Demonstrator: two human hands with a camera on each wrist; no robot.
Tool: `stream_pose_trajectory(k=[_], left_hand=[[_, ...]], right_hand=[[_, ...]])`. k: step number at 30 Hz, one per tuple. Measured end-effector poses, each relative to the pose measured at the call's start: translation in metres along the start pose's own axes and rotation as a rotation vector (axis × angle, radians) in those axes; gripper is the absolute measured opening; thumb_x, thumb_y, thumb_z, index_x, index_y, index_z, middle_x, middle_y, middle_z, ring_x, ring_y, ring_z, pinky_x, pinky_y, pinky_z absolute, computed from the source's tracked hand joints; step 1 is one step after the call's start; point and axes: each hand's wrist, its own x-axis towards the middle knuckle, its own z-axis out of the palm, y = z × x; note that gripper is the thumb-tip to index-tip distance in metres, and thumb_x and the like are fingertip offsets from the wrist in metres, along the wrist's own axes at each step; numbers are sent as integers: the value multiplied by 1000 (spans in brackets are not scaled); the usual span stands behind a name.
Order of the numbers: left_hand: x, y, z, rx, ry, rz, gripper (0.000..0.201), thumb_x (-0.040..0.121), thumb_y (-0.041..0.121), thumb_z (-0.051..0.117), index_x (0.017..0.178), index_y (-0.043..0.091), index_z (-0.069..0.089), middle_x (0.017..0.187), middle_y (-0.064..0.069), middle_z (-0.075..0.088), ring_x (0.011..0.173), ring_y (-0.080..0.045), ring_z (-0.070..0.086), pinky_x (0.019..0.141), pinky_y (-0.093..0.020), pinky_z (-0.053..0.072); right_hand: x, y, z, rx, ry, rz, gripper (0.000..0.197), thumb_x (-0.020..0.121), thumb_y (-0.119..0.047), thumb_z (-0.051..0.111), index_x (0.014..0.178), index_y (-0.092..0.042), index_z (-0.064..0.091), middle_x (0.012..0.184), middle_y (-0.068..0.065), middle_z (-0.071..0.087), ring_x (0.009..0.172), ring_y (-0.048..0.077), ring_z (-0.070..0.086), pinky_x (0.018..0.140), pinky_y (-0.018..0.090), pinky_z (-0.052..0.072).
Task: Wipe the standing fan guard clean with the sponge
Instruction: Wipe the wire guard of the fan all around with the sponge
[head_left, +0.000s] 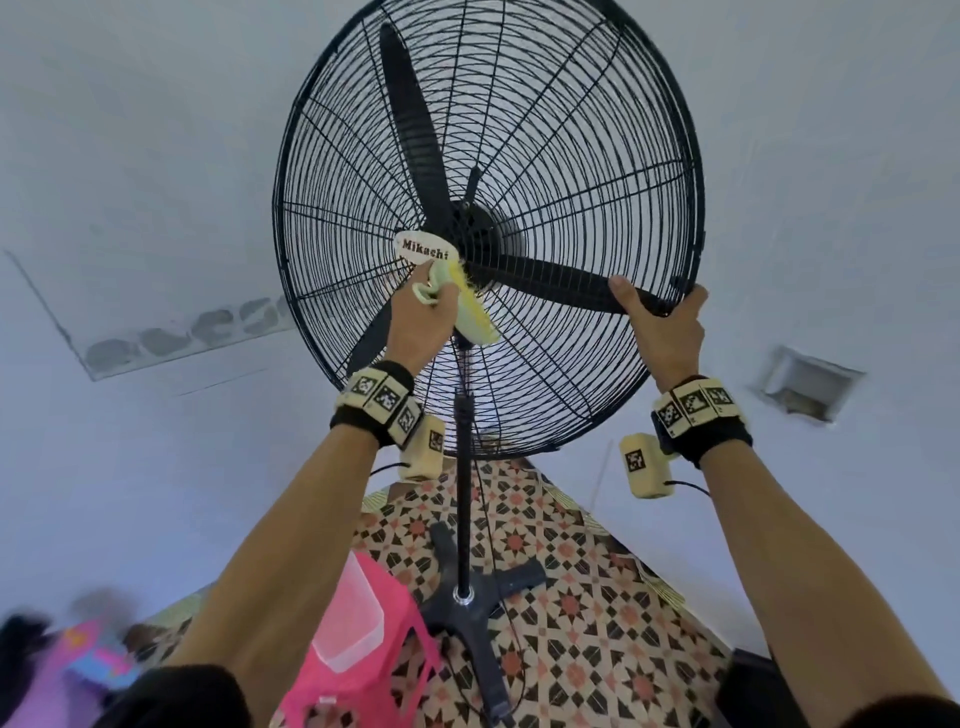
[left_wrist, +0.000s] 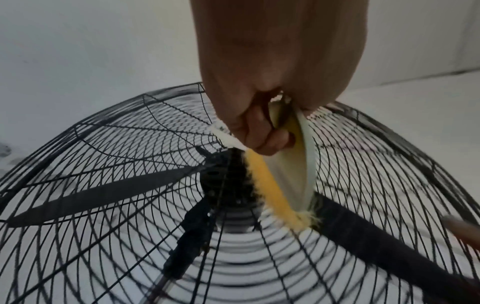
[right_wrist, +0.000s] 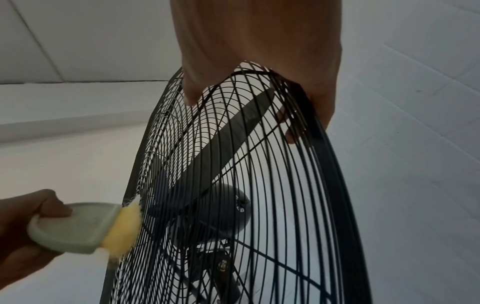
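A: Where is the sponge right now?

B: In the left hand. The fingers are curled round its pale green backing, so that grip is pinching the sponge, with the yellow fibre side pressed against the wires of the fan guard. It sits just below the white oval badge reading "Mikachi", at the hub of the guard.

A: And the other grip?

B: The right hand is closed on the guard's rim at the lower right, well apart from the sponge. The thumb lies on the front wires; from the right wrist view the fingers wrap behind the outer ring. So it clamps the guard itself (nothing else is in it).

A: What lies between the two grips?

B: One black blade behind the wires, running from the hub toward the right hand's thumb. Another blade rises above the left grip, and a third points down past it.

A: Below the hands?

B: The black pole drops from under the sponge to a cross-shaped base on a patterned tile floor. Just left of the base, under the left forearm, stands a pink plastic stool with a clear container on it.

A: Is the guard upright?

B: Its face is tilted slightly toward the person; the wall behind is plain and pale.
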Motion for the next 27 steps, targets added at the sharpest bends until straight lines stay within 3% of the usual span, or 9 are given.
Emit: stream_pose_trajectory(k=[3, 5, 10, 15, 18, 21, 24, 26, 27], left_hand=[[8, 7, -12, -139, 95, -119, 39, 105, 13, 50, 144, 12, 47, 90, 0, 64, 66, -13, 61, 55, -27, 55], [8, 12, -6, -168, 113, -138, 36, 105, 14, 49, 141, 6, 50, 95, -2, 64, 68, -11, 63, 52, -18, 52], [-12, 13, 7, -95, -180, -130, 23, 107, 16, 47, 129, 13, 55, 94, -13, 63, 62, -17, 58, 49, -26, 49], [-7, 7, 5, -247, 196, -182, 46, 105, 12, 49, 151, 12, 42, 110, -11, 65, 69, -14, 62, 51, -20, 51], [-26, 5, 22, -162, -7, -129, 34, 106, 12, 46, 141, 12, 45, 101, -9, 62, 70, -19, 62, 54, -27, 54], [-34, 10, 17, -223, -205, -227, 29, 108, 14, 43, 137, 15, 47, 101, -13, 60, 77, -21, 61, 66, -36, 56], [-28, 7, 12, -257, 37, -171, 32, 106, 12, 46, 139, 12, 47, 99, -6, 61, 62, -8, 62, 53, -27, 53], [-30, 6, 21, -220, 193, -126, 46, 102, 15, 50, 147, 10, 42, 105, -4, 62, 68, -13, 65, 52, -27, 54], [-37, 4, 30, -220, 178, -116, 51, 101, 16, 50, 150, 10, 38, 104, -3, 62, 69, -16, 64, 53, -28, 54]], right_hand=[[-2, 3, 2, 20, 14, -1, 114, 73, -78, 73, 154, -15, 24, 153, 9, 47, 140, 29, 45, 118, 36, 36], [-2, 2, 4, 29, 16, -7, 115, 71, -79, 74, 153, -15, 25, 151, 9, 48, 139, 29, 47, 119, 39, 37], [2, 1, 6, 47, 21, -5, 118, 68, -81, 74, 153, -15, 26, 149, 7, 50, 138, 29, 48, 117, 36, 38], [0, 4, 6, 35, 14, -7, 126, 65, -87, 72, 156, -14, 21, 156, 11, 45, 143, 31, 43, 120, 46, 36], [0, 4, 7, 43, 18, -12, 122, 70, -82, 74, 156, -14, 21, 156, 10, 44, 143, 30, 43, 121, 42, 35], [1, 5, 5, 52, 20, -18, 116, 73, -78, 75, 155, -14, 22, 153, 8, 46, 141, 29, 45, 119, 36, 35], [-1, 5, 7, 60, 24, -26, 113, 71, -78, 75, 151, -15, 26, 150, 7, 50, 138, 27, 47, 118, 36, 37], [-2, 5, 10, 68, 27, -30, 110, 68, -81, 75, 147, -17, 31, 145, 6, 53, 134, 26, 51, 115, 34, 40], [-2, 5, 10, 70, 28, -33, 108, 68, -81, 75, 145, -18, 33, 142, 5, 55, 131, 26, 52, 111, 31, 40]])
